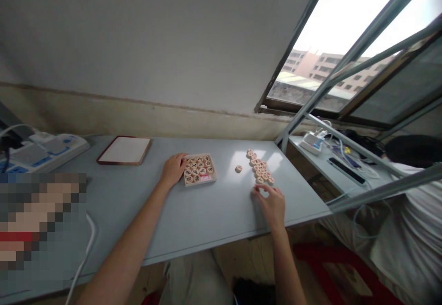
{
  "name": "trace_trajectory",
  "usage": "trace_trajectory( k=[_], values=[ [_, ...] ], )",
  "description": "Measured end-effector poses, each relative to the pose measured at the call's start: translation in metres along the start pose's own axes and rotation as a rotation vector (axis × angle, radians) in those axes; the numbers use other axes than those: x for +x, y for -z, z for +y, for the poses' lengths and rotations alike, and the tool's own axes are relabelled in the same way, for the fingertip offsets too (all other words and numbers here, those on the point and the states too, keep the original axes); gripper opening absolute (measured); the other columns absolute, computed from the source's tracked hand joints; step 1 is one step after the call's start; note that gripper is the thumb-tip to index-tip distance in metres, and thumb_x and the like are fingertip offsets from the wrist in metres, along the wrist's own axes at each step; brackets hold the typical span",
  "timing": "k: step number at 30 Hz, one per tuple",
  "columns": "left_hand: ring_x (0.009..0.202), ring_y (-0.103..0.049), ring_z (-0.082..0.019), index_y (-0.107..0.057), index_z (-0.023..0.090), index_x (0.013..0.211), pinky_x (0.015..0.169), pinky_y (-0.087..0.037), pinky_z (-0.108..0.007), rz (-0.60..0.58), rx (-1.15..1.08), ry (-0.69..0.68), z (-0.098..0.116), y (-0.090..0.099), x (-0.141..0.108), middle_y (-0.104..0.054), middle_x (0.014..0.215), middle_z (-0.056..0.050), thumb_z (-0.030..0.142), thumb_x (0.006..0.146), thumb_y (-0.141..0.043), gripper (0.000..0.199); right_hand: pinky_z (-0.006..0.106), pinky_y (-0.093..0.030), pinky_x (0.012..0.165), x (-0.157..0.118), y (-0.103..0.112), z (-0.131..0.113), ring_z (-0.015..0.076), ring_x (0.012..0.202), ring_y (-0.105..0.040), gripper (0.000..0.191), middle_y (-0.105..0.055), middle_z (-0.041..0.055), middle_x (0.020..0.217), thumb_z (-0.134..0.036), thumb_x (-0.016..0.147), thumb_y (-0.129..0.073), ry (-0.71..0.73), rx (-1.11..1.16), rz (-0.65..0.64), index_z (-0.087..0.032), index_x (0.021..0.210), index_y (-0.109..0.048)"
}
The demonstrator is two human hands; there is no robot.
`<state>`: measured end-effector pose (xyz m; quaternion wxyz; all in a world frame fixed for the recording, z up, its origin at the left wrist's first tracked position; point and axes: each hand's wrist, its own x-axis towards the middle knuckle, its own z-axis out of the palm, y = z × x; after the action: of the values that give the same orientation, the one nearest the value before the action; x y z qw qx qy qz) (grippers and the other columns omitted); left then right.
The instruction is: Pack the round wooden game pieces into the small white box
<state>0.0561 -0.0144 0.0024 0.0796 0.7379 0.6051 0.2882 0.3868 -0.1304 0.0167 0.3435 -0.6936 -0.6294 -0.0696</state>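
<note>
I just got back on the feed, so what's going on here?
A person's left hand is at the left edge of a shallow box holding rows of round marked pieces. Their right hand has its fingertips on one piece on the table. A loose cluster lies just beyond it, and a single piece sits between cluster and box.

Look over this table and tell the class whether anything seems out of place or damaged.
One round piece looks slightly out of place: it lies alone on the table between the box and the clustered pieces. No damage shows at this size.
</note>
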Motion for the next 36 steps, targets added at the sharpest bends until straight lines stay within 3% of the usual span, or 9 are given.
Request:
trace_trajectory(
  k=[2,5,8,10,14,19,26,31,36],
  values=[
    [0.097,-0.053,-0.019,-0.054,0.017,0.105,0.087,-0.040,-0.031,0.001,-0.006,-0.005,-0.001,0.000,0.000,-0.060,0.104,-0.007,0.024,0.085,-0.032,0.031,0.032,-0.038,0.073,0.017,0.004,-0.023,0.0184,0.070,-0.054,0.030,-0.064,0.0034,0.080,-0.048,0.073,-0.056,0.031,0.145,-0.001,-0.022,0.084,-0.064],
    [0.097,-0.053,-0.019,-0.055,0.017,0.102,0.087,-0.040,-0.031,0.004,-0.024,-0.003,-0.001,-0.001,0.000,-0.061,0.103,-0.007,0.024,0.084,-0.033,0.029,0.032,-0.036,0.076,0.036,-0.006,-0.070,0.0173,0.074,-0.054,0.024,-0.065,0.0011,0.086,-0.043,0.073,-0.059,0.163,0.257,-0.063,-0.024,0.088,-0.063],
    [0.095,-0.054,-0.019,-0.055,0.018,0.101,0.085,-0.040,-0.031,0.002,-0.029,0.018,0.000,0.000,0.001,-0.061,0.101,-0.007,0.025,0.084,-0.034,0.028,0.033,-0.032,0.082,0.039,-0.035,-0.110,0.0177,0.083,-0.054,0.018,-0.065,-0.0017,0.088,-0.037,0.075,-0.059,0.267,0.280,-0.183,-0.028,0.090,-0.063],
    [0.095,-0.053,-0.019,-0.055,0.019,0.101,0.085,-0.040,-0.031,-0.002,-0.020,0.026,0.000,0.000,0.002,-0.061,0.101,-0.006,0.024,0.085,-0.033,0.028,0.033,-0.032,0.081,0.036,-0.058,-0.123,0.0177,0.083,-0.054,0.016,-0.065,-0.0020,0.088,-0.036,0.076,-0.058,0.260,0.291,-0.229,-0.028,0.090,-0.063],
    [0.094,-0.054,-0.019,-0.055,0.018,0.101,0.084,-0.040,-0.030,-0.010,-0.003,0.028,0.001,0.000,0.002,-0.062,0.101,-0.006,0.022,0.085,-0.033,0.028,0.032,-0.032,0.078,0.028,-0.081,-0.121,0.0187,0.089,-0.052,0.020,-0.064,-0.0004,0.095,-0.038,0.080,-0.053,0.244,0.275,-0.268,-0.028,0.095,-0.061],
    [0.092,-0.054,-0.019,-0.055,0.017,0.099,0.082,-0.040,-0.030,-0.004,0.006,0.027,0.001,0.001,0.002,-0.062,0.098,-0.006,0.022,0.084,-0.034,0.026,0.032,-0.029,0.077,0.023,-0.075,-0.114,0.0198,0.095,-0.046,0.023,-0.058,0.0019,0.103,-0.040,0.085,-0.045,0.216,0.138,-0.195,-0.025,0.088,-0.063],
    [0.092,-0.054,-0.018,-0.055,0.018,0.100,0.081,-0.040,-0.029,-0.005,-0.004,0.041,0.001,0.000,0.002,-0.062,0.098,-0.006,0.022,0.084,-0.035,0.026,0.036,-0.025,0.085,0.011,-0.071,-0.129,0.0209,0.105,-0.039,0.020,-0.051,0.0003,0.114,-0.037,0.086,-0.046,0.311,0.039,-0.193,-0.030,0.090,-0.064],
    [0.092,-0.054,-0.019,-0.055,0.018,0.100,0.081,-0.040,-0.029,-0.003,0.007,0.043,0.001,0.001,0.002,-0.062,0.098,-0.006,0.022,0.084,-0.036,0.026,0.041,-0.022,0.089,0.011,-0.068,-0.124,0.0235,0.109,-0.036,0.021,-0.050,0.0025,0.116,-0.034,0.086,-0.045,0.243,-0.053,-0.101,-0.026,0.086,-0.065],
    [0.092,-0.054,-0.018,-0.055,0.017,0.100,0.083,-0.040,-0.029,-0.002,-0.012,0.032,0.001,0.001,0.001,-0.062,0.098,-0.006,0.022,0.084,-0.036,0.025,0.042,-0.019,0.094,0.009,-0.072,-0.122,0.0218,0.110,-0.037,0.017,-0.051,0.0000,0.116,-0.032,0.085,-0.048,0.326,-0.047,-0.145,-0.031,0.089,-0.065]
  ],
)
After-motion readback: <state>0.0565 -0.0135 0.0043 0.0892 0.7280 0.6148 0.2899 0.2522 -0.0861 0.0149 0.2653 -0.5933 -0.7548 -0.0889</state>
